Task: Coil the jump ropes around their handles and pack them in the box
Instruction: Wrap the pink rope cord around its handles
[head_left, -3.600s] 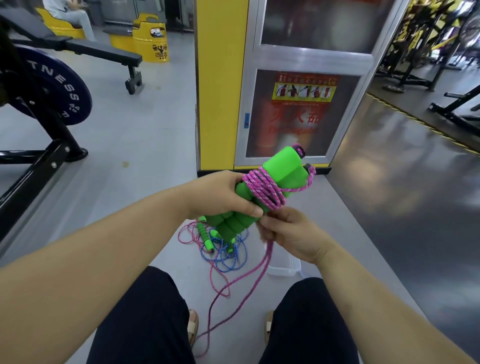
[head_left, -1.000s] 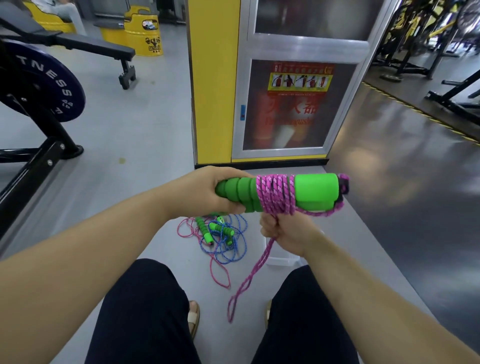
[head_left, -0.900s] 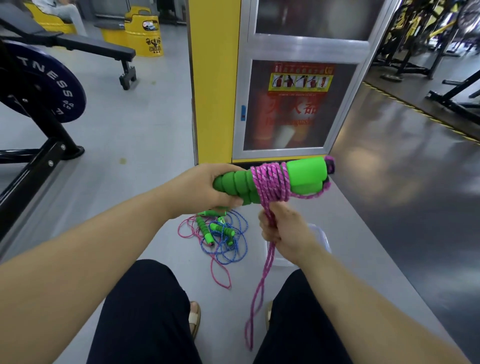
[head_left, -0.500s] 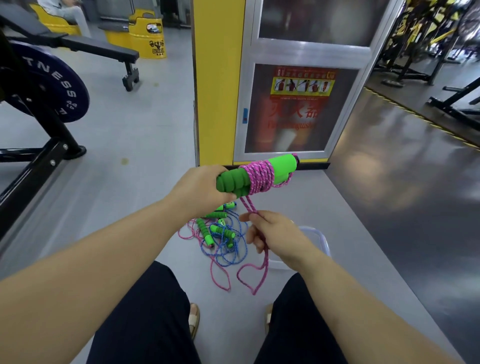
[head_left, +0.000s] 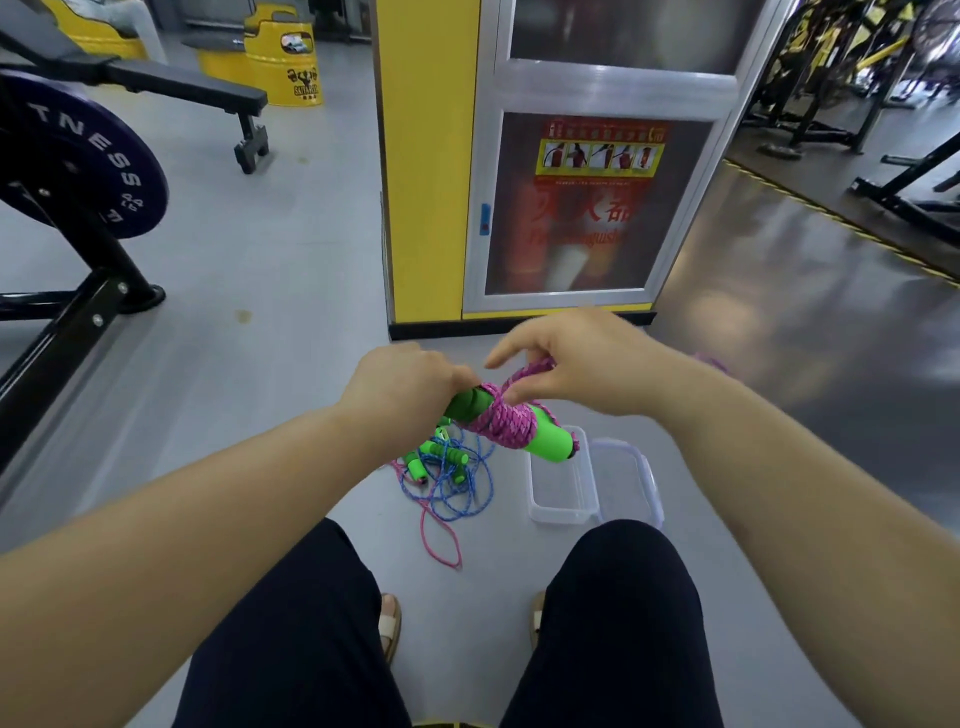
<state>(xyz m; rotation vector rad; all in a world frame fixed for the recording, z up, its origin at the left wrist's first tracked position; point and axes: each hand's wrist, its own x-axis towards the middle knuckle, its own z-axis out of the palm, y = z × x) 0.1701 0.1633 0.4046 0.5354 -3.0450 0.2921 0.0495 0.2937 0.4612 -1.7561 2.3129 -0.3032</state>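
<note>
The green foam handles (head_left: 550, 441) are gripped at their left end by the left hand (head_left: 410, 384), whose fingers are curled round them. They are held together above the floor, slanting down to the right. A pink rope (head_left: 506, 423) is wound in a thick coil round the middle of the handles. A strand rising from that coil is pinched between the thumb and fingers of the right hand (head_left: 576, 364), which is held just right of and slightly above the left hand, with its index finger stretched out to the left.

Under the free end of the handles a clear plastic box (head_left: 561, 517) is seen standing open on the grey floor, and its lid (head_left: 649, 483) lies just beside it on the right. Left of the box a tangle of blue rope (head_left: 447, 483) is spread on the floor with small green handles (head_left: 457, 457) lying in it. A pink loop (head_left: 441, 545) trails from the tangle toward the near side. Nearest of all, the person's knees in dark trousers (head_left: 291, 623) frame the floor, and a sandal toe (head_left: 389, 621) shows between them.

Beyond the hands a yellow pillar (head_left: 426, 156) is seen, with a glazed cabinet (head_left: 597, 234) bearing a red poster on its right. At far left a dark weight plate (head_left: 78, 156) is mounted on a black rack, with a bench (head_left: 156, 83) and a yellow drum (head_left: 285, 62) behind it.
</note>
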